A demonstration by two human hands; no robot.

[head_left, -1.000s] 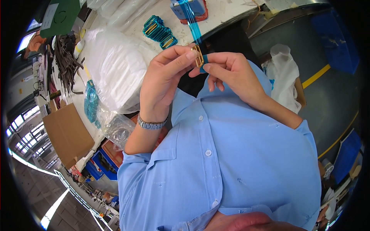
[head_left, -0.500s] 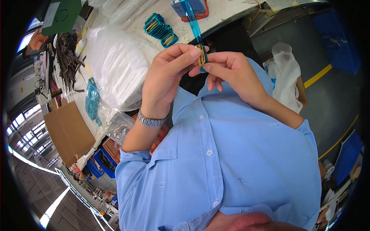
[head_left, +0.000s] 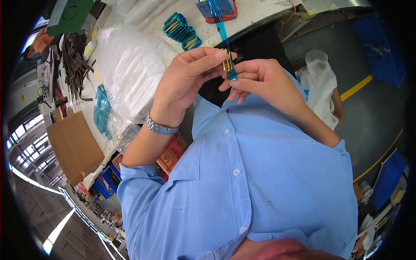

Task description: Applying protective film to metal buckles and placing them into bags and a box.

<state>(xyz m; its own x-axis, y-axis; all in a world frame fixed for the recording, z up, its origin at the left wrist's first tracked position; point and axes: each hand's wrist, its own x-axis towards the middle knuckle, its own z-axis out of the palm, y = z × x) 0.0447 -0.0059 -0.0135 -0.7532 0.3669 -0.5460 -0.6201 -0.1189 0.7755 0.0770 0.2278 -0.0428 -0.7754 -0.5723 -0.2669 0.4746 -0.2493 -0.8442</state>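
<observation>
My left hand [head_left: 187,71] is closed, pinching a gold-coloured metal buckle [head_left: 227,64] between thumb and fingers. A shiny teal strip [head_left: 222,34] runs down from the far table edge to the buckle, and its short end [head_left: 232,75] comes out below. That end is pinched by my right hand [head_left: 262,82], thumb against index finger, the other fingers curled loosely. How the strip passes through the buckle is partly hidden by my fingers. Beyond my left hand, a cluster of teal-wrapped gold buckles [head_left: 179,28] lies on the table.
A blue-and-red block-like object [head_left: 220,9] sits at the far table edge, by the strip. White plastic wrapping [head_left: 130,69], a teal bundle [head_left: 102,110] and dark straps [head_left: 74,65] lie to the left. A cardboard flap [head_left: 76,145] stands lower left; a white bag [head_left: 320,78] is at right.
My right hand has shifted slightly down toward me, and more of the teal end shows below the buckle. My left wrist has moved a little left and toward me.
</observation>
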